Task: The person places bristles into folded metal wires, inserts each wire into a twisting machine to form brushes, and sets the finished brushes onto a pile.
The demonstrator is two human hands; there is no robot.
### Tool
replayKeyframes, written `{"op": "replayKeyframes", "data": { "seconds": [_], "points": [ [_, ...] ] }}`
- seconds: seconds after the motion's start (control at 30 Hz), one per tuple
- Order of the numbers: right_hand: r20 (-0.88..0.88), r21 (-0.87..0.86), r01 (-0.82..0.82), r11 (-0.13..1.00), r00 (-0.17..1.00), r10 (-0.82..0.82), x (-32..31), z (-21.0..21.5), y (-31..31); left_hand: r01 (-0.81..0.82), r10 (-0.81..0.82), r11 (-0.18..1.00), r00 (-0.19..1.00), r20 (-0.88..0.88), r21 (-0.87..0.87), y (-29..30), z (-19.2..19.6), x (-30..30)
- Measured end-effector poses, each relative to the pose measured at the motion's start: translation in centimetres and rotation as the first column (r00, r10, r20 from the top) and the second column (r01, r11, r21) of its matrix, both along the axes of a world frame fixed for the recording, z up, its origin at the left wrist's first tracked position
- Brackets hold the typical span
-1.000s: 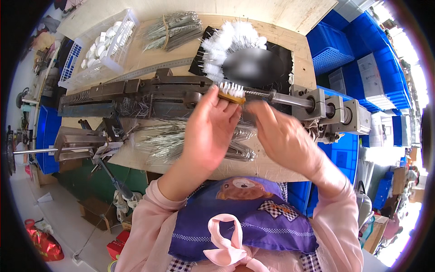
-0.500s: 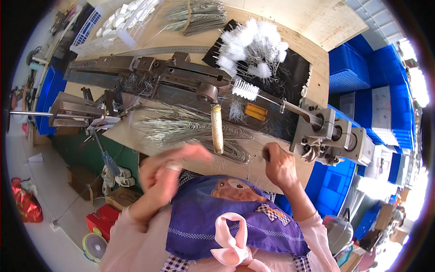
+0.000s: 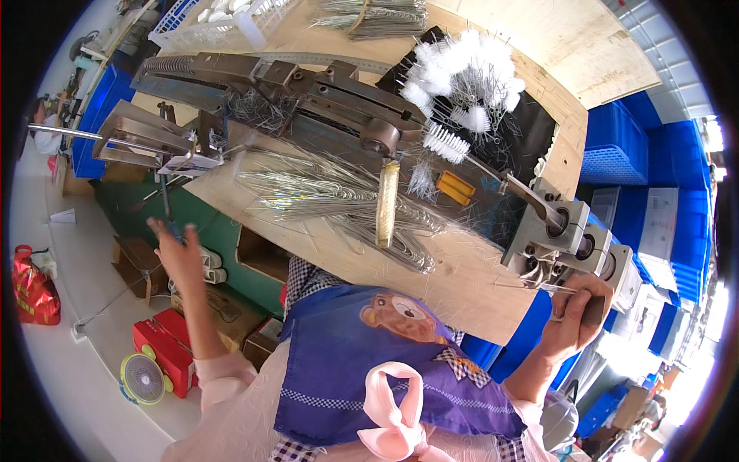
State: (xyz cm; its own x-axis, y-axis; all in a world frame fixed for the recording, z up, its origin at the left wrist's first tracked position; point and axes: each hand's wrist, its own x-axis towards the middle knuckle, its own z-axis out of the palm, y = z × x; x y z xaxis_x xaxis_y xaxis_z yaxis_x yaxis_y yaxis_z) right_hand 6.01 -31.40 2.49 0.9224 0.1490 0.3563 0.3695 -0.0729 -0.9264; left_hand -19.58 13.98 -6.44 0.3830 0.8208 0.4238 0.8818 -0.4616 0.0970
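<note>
Red bag [image 3: 35, 286], yellow print | left grip [image 3: 179, 258] spread at blue lever [image 3: 175, 230] | right grip [image 3: 579, 314] pinching thin wires [image 3: 551, 287]

The machine [image 3: 350, 96] is worn, dull metal; the wires [image 3: 308, 189] are glossy metal, the brushes [image 3: 435, 73] fuzzy-bristled, the table [image 3: 462, 289] matt wood, the crates [image 3: 616, 163] shiny plastic, the apron [image 3: 331, 346] smooth cloth.
</note>
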Motion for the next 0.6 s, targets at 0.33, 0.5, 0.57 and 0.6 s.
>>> {"op": "replayKeyframes", "data": {
  "seconds": [0.33,0.5,0.57,0.6],
  "points": [
    [0.136,-0.383,-0.371,0.846,0.883,0.448,1.4,5.8,11.2,0.538,-0.507,-0.546,0.398,0.765,-0.642,-16.2,11.3,15.6],
    [0.28,-0.63,-0.066,0.774,0.91,0.305,5.1,4.0,10.8,0.939,-0.401,-0.072,0.281,0.872,-0.336,-13.3,3.4,14.6],
    [0.323,-0.7,-0.057,0.712,0.864,0.386,5.2,4.0,11.4,0.87,-0.206,-0.171,0.427,0.88,-0.462,-17.9,5.2,15.2],
    [0.352,-0.709,-0.072,0.702,0.826,0.44,5.8,3.1,11.9,0.779,-0.026,-0.279,0.578,0.815,-0.562,-19.5,6.4,15.5]
  ]
}}
